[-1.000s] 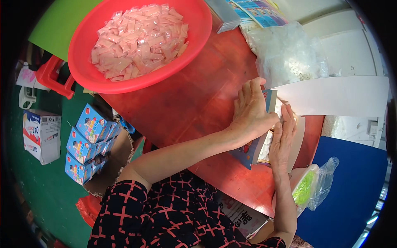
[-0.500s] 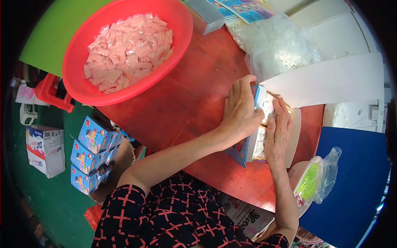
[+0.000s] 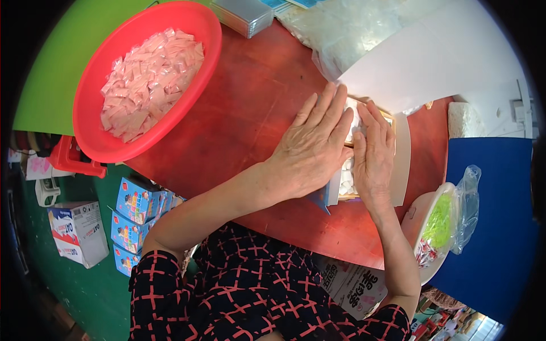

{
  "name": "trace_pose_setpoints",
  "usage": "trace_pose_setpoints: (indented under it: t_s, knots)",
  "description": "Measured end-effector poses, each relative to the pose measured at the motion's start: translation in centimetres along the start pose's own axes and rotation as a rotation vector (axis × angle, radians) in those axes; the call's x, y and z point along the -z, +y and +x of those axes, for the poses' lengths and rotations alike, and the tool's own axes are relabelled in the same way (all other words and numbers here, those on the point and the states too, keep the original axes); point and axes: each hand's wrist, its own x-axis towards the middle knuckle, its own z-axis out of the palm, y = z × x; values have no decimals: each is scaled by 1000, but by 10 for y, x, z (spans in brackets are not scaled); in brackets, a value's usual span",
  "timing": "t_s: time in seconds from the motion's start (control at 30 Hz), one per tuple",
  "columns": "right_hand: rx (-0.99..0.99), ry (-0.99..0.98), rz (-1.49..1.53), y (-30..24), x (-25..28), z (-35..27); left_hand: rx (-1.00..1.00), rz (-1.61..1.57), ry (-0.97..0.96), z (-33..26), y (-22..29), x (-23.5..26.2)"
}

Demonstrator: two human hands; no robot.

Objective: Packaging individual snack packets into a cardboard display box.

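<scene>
A box [image 3: 402, 162] with blue outer sides and raised white flaps lies open on the red table. Small white pieces [image 3: 346, 181] fill its compartments. My left hand [image 3: 313, 145] stretches flat over the box's left side, fingers extended, with nothing held. Beside it, my right hand [image 3: 373, 162] rests on the white pieces, its fingers straight and pointing away from me. The thumbs come close together above the middle of the box. Both hands hide part of the contents.
A large red basin [image 3: 200, 79] of pink wrapped pieces stands at the far left. Clear plastic cases [image 3: 244, 18] and a clear bag [image 3: 324, 34] lie at the back. A white bowl [image 3: 409, 224] sits at the right edge. Blue boxes [image 3: 133, 199] are stacked at lower left.
My left hand has gone from holding the box's left side to lying flat across it. My right hand stays on the white pieces. The whole view has shifted.
</scene>
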Motion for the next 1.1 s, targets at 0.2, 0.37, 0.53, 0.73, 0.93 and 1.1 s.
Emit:
trace_pose_setpoints:
  t_s: [0.2,0.37,0.53,0.73,0.93,1.1]
  knots:
    - [9,9,-20,-3,0,-1,-16,152,-145,-1,9,3]
    - [35,46,-68,-3,-3,-1,-67,410,-225,3,13,-2]
    - [-3,44,64,1,-3,-3,-108,334,-209,3,12,-1]
    - [-125,30,188,-2,2,-4,-170,206,-205,19,12,0]
    - [-109,118,328,1,3,-5,-138,199,-94,20,13,-17]
    - [-166,172,583,11,8,-10,-116,360,-218,25,25,-17]
